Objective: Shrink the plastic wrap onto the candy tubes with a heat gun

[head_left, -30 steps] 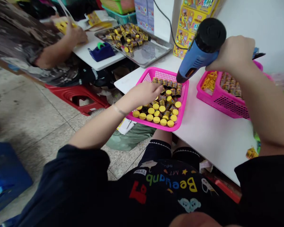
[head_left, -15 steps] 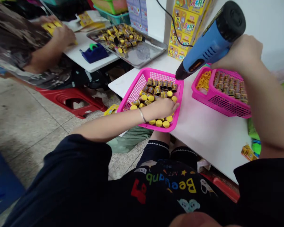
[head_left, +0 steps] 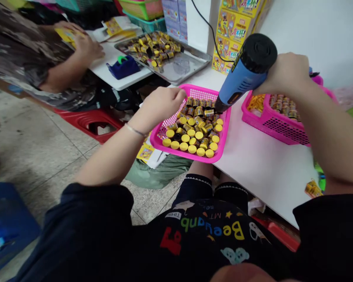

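Note:
My right hand (head_left: pixel 288 70) is closed around the handle of a blue-and-black heat gun (head_left: pixel 242 78). Its dark nozzle points down at the far right corner of a pink basket (head_left: pixel 220 145). Inside the basket lie several rows of small cylinders (head_left: pixel 198 122) in printed wrap, some with yellow ends turned up, others on their sides. At the basket's far left corner is my left hand (head_left: pixel 166 102), wearing a bracelet. Its fingers are curled; their tips are hidden, so I cannot tell whether they grip the rim.
Another pink basket (head_left: pixel 267 124) holds yellow pieces and more cylinders, right on the white table (head_left: pixel 261 164). A metal tray (head_left: pixel 191 64) of loose cylinders stands behind. Yellow boxes (head_left: pixel 229 31) are stacked by a hanging cord (head_left: pixel 207 23). At left, a co-worker's hand (head_left: pixel 86 47) is near yellow packaging.
My left hand has risen out of the cylinders to the basket's far left corner. The heat gun has swung left and lower, its nozzle now over the cylinders. The co-worker's hand has shifted.

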`<state>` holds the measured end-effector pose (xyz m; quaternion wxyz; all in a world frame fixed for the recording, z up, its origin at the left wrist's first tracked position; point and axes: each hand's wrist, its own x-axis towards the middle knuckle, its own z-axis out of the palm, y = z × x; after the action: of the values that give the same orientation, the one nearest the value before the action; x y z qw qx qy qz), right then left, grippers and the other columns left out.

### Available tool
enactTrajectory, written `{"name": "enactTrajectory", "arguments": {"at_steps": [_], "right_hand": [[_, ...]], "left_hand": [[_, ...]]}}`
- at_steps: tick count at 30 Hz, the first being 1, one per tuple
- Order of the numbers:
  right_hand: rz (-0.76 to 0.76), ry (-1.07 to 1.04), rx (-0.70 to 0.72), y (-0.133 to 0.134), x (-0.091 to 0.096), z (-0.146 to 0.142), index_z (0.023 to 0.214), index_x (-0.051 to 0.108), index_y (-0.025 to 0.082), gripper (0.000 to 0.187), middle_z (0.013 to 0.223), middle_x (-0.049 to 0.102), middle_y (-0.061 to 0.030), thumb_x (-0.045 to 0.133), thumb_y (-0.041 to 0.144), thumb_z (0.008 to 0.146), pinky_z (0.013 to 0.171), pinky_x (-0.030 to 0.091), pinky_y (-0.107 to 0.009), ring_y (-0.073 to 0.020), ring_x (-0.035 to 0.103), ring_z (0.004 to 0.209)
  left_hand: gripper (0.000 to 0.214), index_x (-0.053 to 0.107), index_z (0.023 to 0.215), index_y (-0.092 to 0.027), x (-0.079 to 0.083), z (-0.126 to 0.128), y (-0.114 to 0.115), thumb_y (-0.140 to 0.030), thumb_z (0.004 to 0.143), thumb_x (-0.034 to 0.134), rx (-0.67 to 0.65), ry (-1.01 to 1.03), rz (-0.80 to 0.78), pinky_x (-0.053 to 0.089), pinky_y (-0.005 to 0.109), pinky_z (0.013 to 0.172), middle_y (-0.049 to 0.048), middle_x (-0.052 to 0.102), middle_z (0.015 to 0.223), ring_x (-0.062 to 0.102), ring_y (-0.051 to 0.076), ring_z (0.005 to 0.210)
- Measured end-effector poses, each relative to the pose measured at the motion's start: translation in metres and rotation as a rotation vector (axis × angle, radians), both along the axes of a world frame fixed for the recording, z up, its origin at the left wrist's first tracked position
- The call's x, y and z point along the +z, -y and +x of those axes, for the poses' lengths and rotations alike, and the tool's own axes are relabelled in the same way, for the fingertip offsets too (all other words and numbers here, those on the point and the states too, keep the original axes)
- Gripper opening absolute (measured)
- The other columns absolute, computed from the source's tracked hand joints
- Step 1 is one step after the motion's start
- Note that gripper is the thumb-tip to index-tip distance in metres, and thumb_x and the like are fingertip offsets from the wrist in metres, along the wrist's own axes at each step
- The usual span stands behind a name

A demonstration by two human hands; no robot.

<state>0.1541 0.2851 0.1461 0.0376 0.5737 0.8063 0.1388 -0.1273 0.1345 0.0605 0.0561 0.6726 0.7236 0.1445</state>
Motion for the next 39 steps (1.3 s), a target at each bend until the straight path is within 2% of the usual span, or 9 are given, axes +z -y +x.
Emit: {"name": "enactTrajectory", "arguments": {"at_steps": [2,6,10,14,19,23,27,34,39], "right_hand": [[0.013,-0.004,-0.007,-0.001,0.002,0.002,0.124,0.071,0.016,0.061,0.125,0.072,-0.0176,0.086,0.052,0.077,0.108,0.053,-0.055,-0.0399,0.065,0.13],[0.112,0.02,-0.053,-0.005,0.008,0.002,0.116,0.074,0.02,0.053,0.118,0.074,-0.0161,0.083,0.055,0.078,0.099,0.057,-0.053,-0.0394,0.069,0.123],[0.146,-0.05,-0.065,-0.006,0.011,-0.003,0.116,0.075,0.019,0.052,0.115,0.075,-0.0184,0.081,0.053,0.077,0.096,0.059,-0.052,-0.0396,0.071,0.12],[0.131,-0.134,-0.035,-0.006,0.007,-0.013,0.117,0.075,0.016,0.052,0.115,0.075,-0.0197,0.08,0.05,0.077,0.098,0.059,-0.053,-0.0402,0.072,0.119],[0.087,-0.222,0.006,-0.011,-0.008,-0.044,0.114,0.075,0.015,0.053,0.118,0.076,-0.0166,0.082,0.05,0.075,0.1,0.06,-0.051,-0.0378,0.071,0.117],[0.011,-0.226,0.101,-0.012,-0.02,-0.078,0.115,0.076,0.02,0.048,0.116,0.077,-0.0118,0.079,0.05,0.077,0.098,0.06,-0.046,-0.0311,0.071,0.111],[-0.023,-0.184,0.168,-0.01,-0.031,-0.101,0.118,0.075,0.023,0.045,0.114,0.077,-0.0095,0.076,0.049,0.08,0.097,0.058,-0.043,-0.0273,0.071,0.108],[-0.025,-0.15,0.144,-0.011,-0.028,-0.086,0.117,0.074,0.017,0.049,0.12,0.075,-0.0155,0.081,0.05,0.08,0.103,0.057,-0.049,-0.0351,0.069,0.12],[0.104,-0.105,0.028,-0.019,-0.015,-0.051,0.114,0.075,0.014,0.05,0.12,0.075,-0.0206,0.082,0.048,0.078,0.1,0.059,-0.052,-0.0402,0.071,0.122]], "left_hand": [[0.05,0.073,0.13,-0.014,-0.02,-0.011,-0.04,-0.034,0.106,0.034,0.04,-0.059,-0.082,0.053,0.04,0.102,0.0157,0.077,0.123,0.072,0.029,0.114],[0.058,0.056,0.153,-0.007,-0.061,-0.008,-0.107,-0.033,0.105,0.036,-0.08,-0.134,-0.237,0.045,0.041,0.118,0.0209,0.062,0.153,0.061,0.032,0.138],[0.059,0.057,0.15,-0.006,-0.079,-0.002,-0.132,-0.035,0.108,0.028,-0.195,-0.169,-0.288,0.043,0.039,0.119,0.0214,0.061,0.155,0.06,0.029,0.138],[0.058,0.066,0.14,-0.011,-0.075,-0.009,-0.104,-0.039,0.109,0.025,-0.228,-0.175,-0.268,0.045,0.036,0.114,0.0189,0.069,0.143,0.065,0.028,0.13],[0.06,0.074,0.118,-0.016,-0.063,-0.025,-0.014,-0.045,0.109,0.023,-0.221,-0.239,-0.305,0.052,0.04,0.105,0.0164,0.077,0.121,0.07,0.03,0.119],[0.06,0.074,0.101,-0.016,-0.045,-0.026,0.046,-0.044,0.109,0.021,-0.142,-0.174,-0.157,0.055,0.036,0.093,0.0151,0.079,0.101,0.073,0.025,0.097],[0.059,0.074,0.093,-0.018,-0.022,-0.023,0.076,-0.047,0.108,0.025,-0.053,-0.094,-0.047,0.056,0.036,0.082,0.0139,0.078,0.092,0.072,0.025,0.085],[0.056,0.078,0.108,-0.019,-0.005,-0.034,0.08,-0.045,0.108,0.028,0.085,0.057,0.085,0.055,0.034,0.084,0.0111,0.081,0.098,0.075,0.023,0.09],[0.05,0.072,0.131,-0.016,-0.028,-0.032,0.013,-0.036,0.107,0.034,0.085,0.062,0.001,0.055,0.034,0.099,0.0135,0.079,0.124,0.074,0.025,0.111]]}}
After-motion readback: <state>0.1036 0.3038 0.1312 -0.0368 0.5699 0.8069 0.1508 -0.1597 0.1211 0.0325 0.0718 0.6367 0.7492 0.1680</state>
